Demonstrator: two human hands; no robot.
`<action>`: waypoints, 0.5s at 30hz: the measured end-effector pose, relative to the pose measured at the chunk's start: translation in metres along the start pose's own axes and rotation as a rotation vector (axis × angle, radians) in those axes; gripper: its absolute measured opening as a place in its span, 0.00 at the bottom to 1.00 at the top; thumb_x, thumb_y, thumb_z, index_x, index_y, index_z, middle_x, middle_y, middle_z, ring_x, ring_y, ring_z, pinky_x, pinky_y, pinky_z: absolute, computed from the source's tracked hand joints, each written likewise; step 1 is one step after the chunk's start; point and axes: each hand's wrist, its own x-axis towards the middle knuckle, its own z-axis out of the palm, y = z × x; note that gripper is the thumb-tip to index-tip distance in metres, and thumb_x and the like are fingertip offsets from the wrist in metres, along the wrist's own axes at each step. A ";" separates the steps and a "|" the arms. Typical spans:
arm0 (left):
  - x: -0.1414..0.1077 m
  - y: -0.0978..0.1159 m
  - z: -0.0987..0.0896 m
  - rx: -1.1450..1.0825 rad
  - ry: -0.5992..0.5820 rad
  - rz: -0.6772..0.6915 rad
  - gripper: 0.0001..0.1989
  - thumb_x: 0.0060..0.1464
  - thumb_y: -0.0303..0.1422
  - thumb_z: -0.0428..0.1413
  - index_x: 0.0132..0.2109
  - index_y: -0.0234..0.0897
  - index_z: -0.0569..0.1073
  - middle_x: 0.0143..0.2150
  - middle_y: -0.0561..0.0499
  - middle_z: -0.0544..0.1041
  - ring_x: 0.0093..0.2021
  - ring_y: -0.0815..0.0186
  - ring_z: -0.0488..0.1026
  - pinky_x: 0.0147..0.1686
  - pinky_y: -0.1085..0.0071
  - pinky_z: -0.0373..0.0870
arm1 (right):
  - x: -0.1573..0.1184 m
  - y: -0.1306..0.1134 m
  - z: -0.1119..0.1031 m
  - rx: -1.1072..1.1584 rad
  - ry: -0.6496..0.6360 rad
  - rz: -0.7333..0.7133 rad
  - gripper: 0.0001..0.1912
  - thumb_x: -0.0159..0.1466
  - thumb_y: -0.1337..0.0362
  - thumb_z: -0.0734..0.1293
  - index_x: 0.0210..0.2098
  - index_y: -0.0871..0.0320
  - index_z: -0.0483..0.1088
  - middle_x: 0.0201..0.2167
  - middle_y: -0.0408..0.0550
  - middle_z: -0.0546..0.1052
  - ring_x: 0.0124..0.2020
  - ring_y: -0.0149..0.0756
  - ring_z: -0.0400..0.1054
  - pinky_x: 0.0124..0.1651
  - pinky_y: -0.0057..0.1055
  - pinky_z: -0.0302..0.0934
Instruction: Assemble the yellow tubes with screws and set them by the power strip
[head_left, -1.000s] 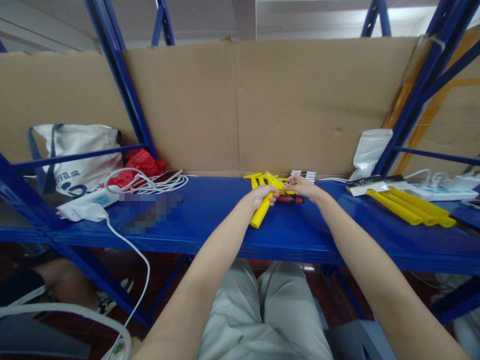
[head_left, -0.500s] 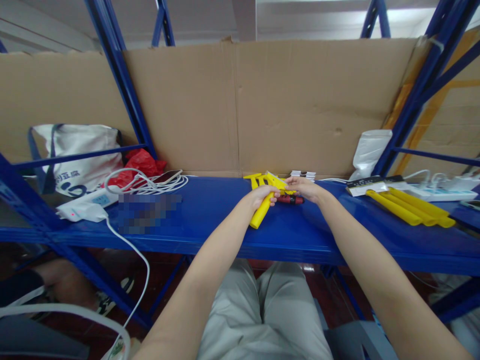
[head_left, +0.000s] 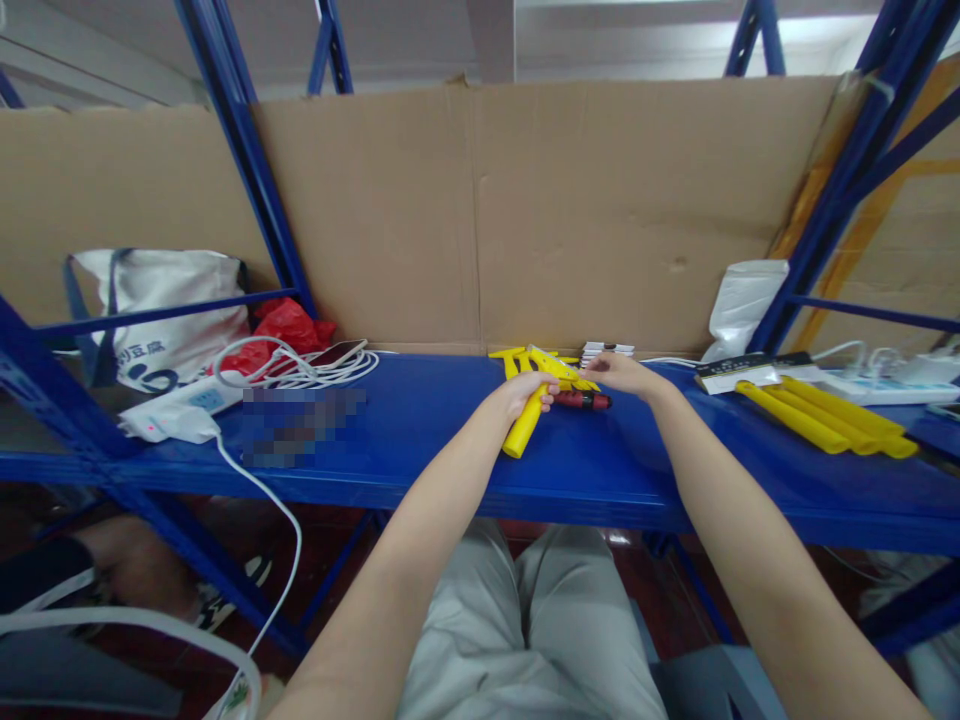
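Observation:
My left hand [head_left: 526, 393] is wrapped round the round yellow handle of a yellow tool [head_left: 519, 437]; its flat, angled head [head_left: 553, 366] points away and to the right. My right hand [head_left: 621, 374] hovers just right of that head, thumb and fingers drawn together. Whatever may be between those fingertips is too small to make out. Yellow plastic parts [head_left: 508, 358] lie behind my left hand. A dark red and black cylindrical tool [head_left: 583, 400] rests on the blue shelf [head_left: 427, 435], below my right fingers.
Several yellow tubes [head_left: 806, 420] lie at the right beside a black-and-white package [head_left: 739, 373] and a power strip [head_left: 870, 387]. Small white packets [head_left: 606, 350] sit at the back. A cloth bag [head_left: 169, 315], red plastic bag [head_left: 289, 325] and white cables [head_left: 322, 370] occupy the left. Cardboard [head_left: 375, 220] stands behind.
My right hand has drawn slightly to the right, away from the tool's head. My left hand keeps its hold on the handle, almost unmoved. The view has shifted a little.

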 end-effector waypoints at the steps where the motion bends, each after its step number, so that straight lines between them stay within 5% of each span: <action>1: 0.000 0.000 0.000 -0.003 0.013 -0.013 0.09 0.57 0.21 0.42 0.30 0.36 0.60 0.16 0.60 0.59 0.11 0.78 0.52 0.13 0.81 0.49 | -0.001 0.002 -0.004 -0.081 -0.070 -0.011 0.14 0.54 0.53 0.68 0.29 0.59 0.71 0.33 0.50 0.76 0.35 0.36 0.68 0.36 0.29 0.60; 6: 0.003 0.001 0.000 -0.043 0.085 -0.041 0.09 0.60 0.24 0.42 0.32 0.36 0.60 0.16 0.61 0.57 0.12 0.78 0.51 0.14 0.81 0.48 | -0.006 0.008 -0.012 -0.346 -0.361 -0.021 0.22 0.47 0.44 0.69 0.25 0.59 0.74 0.28 0.47 0.77 0.33 0.40 0.69 0.33 0.29 0.58; 15: 0.012 -0.002 -0.009 -0.139 0.170 0.006 0.08 0.60 0.24 0.43 0.33 0.36 0.62 0.16 0.61 0.58 0.12 0.77 0.53 0.14 0.81 0.50 | -0.006 0.018 -0.008 -0.062 -0.279 -0.039 0.20 0.37 0.47 0.75 0.18 0.57 0.73 0.18 0.43 0.72 0.23 0.33 0.64 0.26 0.28 0.54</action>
